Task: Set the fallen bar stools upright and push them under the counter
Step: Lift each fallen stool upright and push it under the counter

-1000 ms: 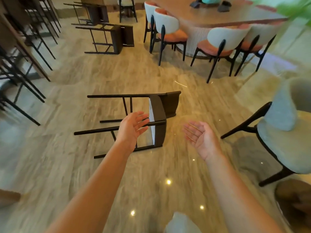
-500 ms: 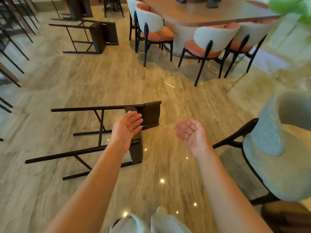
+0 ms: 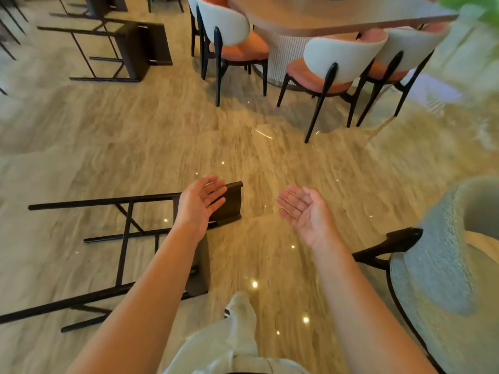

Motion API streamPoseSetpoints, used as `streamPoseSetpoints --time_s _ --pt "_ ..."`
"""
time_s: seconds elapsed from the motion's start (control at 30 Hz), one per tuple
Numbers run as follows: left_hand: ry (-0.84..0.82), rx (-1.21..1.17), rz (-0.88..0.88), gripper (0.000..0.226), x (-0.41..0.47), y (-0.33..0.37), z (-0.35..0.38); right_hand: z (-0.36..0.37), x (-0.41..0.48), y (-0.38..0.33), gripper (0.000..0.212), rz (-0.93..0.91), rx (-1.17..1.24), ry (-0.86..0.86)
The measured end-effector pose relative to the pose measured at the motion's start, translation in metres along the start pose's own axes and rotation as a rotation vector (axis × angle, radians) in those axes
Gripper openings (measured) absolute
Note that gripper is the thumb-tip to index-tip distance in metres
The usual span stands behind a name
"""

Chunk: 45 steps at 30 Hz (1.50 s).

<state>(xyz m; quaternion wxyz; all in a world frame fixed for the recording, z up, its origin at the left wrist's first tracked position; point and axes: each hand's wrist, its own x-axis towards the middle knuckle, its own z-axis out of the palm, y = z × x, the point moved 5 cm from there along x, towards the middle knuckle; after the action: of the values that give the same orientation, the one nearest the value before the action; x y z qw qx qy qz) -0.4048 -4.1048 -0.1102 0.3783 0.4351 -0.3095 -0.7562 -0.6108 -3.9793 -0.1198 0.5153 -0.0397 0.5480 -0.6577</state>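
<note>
A dark bar stool (image 3: 127,238) lies on its side on the marble floor at lower left, legs pointing left, its low backrest (image 3: 229,203) at the right end. My left hand (image 3: 201,205) hovers open, palm up, over the seat and backrest, touching nothing that I can tell. Right of the stool, my right hand (image 3: 303,211) is held open above bare floor. A second fallen stool (image 3: 135,49) lies at the upper left, and part of a third (image 3: 102,6) shows beyond it.
A wooden dining table (image 3: 337,17) with white-and-orange chairs (image 3: 343,63) stands at the upper right. A grey upholstered armchair (image 3: 445,265) is close on the right. My light trouser leg and shoe (image 3: 240,314) step forward at the bottom. Black stool legs (image 3: 10,20) show at the far left.
I have walked closer: the nearest fallen stool slid down and left in view, now under my left forearm. Both hands stay open, palms up.
</note>
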Motion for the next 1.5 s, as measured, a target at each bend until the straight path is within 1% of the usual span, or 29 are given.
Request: streamPoseSetpoints --time_s 0.17,0.37,0.5,0.6,0.67,0.77,0.9,1.03,1.17,1.33,1.5 --pt "0.006 0.015 -0.028 0.024 0.08 0.015 0.033 0.021 0.079 -0.041 0.032 0.011 -0.011 0.001" --pt "0.041 0.023 -0.035 0.023 0.146 0.032 0.067 0.033 0.153 -0.085 0.032 0.035 0.022 -0.014" --pt "0.094 0.004 -0.017 0.023 0.189 0.039 0.092 0.033 0.205 -0.118 0.033 0.052 0.023 -0.025" --pt "0.141 -0.058 0.001 0.022 0.224 0.041 0.118 0.028 0.252 -0.15 0.033 0.078 0.045 -0.04" --pt "0.176 -0.088 0.032 0.022 0.246 0.043 0.137 0.03 0.285 -0.173 0.033 0.096 -0.019 -0.084" --pt "0.237 -0.141 0.068 0.026 0.273 0.044 0.162 0.044 0.326 -0.198 0.031 0.14 -0.196 -0.188" --pt "0.316 -0.187 0.079 0.027 0.299 0.046 0.178 0.068 0.37 -0.22 0.03 0.208 -0.273 -0.293" --pt "0.415 -0.227 0.092 0.026 0.316 0.052 0.174 0.093 0.405 -0.225 0.032 0.279 -0.312 -0.358" --pt "0.492 -0.264 0.127 0.027 0.34 0.066 0.159 0.129 0.439 -0.218 0.029 0.354 -0.337 -0.425" --pt "0.53 -0.274 0.165 0.027 0.38 0.092 0.133 0.192 0.482 -0.202 0.033 0.401 -0.386 -0.483" --pt "0.621 -0.295 0.25 0.026 0.394 0.121 0.094 0.253 0.506 -0.184 0.028 0.444 -0.426 -0.555"
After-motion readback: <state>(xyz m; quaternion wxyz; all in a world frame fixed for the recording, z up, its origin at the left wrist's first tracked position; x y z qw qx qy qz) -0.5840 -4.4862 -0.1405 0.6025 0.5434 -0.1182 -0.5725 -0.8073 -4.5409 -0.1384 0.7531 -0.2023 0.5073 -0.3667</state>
